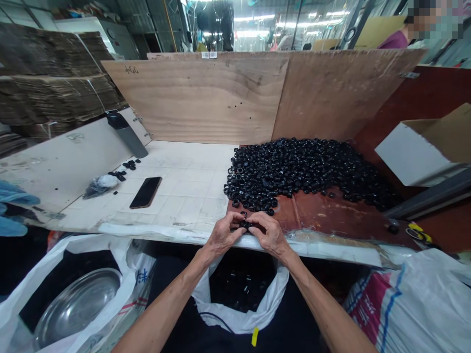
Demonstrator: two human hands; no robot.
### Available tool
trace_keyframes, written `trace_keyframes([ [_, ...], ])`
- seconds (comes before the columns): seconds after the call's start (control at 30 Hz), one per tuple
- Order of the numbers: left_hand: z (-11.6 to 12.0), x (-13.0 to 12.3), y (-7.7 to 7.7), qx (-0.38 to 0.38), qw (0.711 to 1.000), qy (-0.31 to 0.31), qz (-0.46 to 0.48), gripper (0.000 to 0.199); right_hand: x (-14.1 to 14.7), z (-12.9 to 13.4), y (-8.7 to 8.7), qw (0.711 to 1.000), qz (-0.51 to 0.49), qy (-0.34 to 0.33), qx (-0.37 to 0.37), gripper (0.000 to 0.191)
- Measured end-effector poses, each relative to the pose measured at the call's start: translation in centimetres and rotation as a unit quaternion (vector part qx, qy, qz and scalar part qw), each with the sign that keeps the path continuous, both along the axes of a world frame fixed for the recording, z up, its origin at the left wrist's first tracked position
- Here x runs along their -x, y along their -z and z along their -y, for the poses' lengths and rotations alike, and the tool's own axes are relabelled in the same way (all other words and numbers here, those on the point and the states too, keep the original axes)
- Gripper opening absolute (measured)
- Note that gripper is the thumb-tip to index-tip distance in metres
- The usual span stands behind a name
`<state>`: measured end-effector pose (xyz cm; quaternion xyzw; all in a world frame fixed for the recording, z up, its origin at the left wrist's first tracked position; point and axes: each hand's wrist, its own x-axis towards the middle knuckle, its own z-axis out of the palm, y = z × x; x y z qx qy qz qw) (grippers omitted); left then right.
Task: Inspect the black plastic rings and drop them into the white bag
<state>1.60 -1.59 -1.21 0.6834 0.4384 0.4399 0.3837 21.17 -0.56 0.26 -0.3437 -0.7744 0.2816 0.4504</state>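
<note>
Far to your left, a round steel basin (77, 306) sits inside a white plastic sack (69, 245) below the bench. Above it, on the pale tiled worktop (184, 196), stand a tall grey-and-black insulated bottle (127, 135) and a crumpled clear plastic bag (99, 187), with a black smartphone (146, 192) lying nearby. Your left hand (222, 234) and right hand (270, 234) meet at the worktop's front edge, their fingers curled close together and clamped from both sides on a small black ring (245, 225). Below them, an open white plastic bag (239, 318) holds loose black pieces. Just beyond your hands, a wide heap of glossy black rings (294, 171) covers a brown board (331, 215). Further right lie a white woven sack with pink and blue stripes (405, 299) and a white-sided cardboard box (423, 147).
</note>
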Motion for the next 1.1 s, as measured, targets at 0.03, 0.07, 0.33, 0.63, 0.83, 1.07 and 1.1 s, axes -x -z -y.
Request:
trace_keyframes([
  [0.03, 0.0, 0.0, 0.0, 0.002, 1.000, 0.002, 0.002, 0.029, 0.0, 0.0, 0.0, 1.000, -0.002, -0.004, -0.002, 0.023],
  [0.07, 0.1, 0.0, -0.1, 0.003, 1.000, 0.005, 0.005, 0.029, 0.0, 0.0, 0.0, 1.000, -0.004, -0.006, -0.002, 0.023],
  [0.33, 0.2, 0.2, -0.6, -0.075, 0.997, 0.012, 0.001, 0.021, 0.0, 0.1, 0.1, 0.999, -0.012, 0.027, 0.033, 0.011],
  [0.63, 0.6, -0.7, -0.8, -0.167, 0.986, -0.015, -0.015, 0.019, 0.0, 0.3, 0.5, 0.998, -0.033, 0.038, 0.032, 0.014],
  [0.83, 0.8, -1.1, -0.7, -0.185, 0.982, -0.033, -0.015, 0.019, 0.2, 0.5, 1.5, 0.999, 0.020, 0.047, -0.011, 0.016],
  [1.07, 0.8, -0.8, -0.9, -0.150, 0.988, -0.031, 0.001, 0.022, -0.1, 0.5, 0.8, 0.999, 0.014, 0.024, -0.027, 0.017],
  [1.1, 0.8, -0.8, -0.9, -0.145, 0.989, -0.029, 0.004, 0.022, -0.1, 0.5, 0.8, 0.999, 0.014, 0.021, -0.025, 0.016],
])
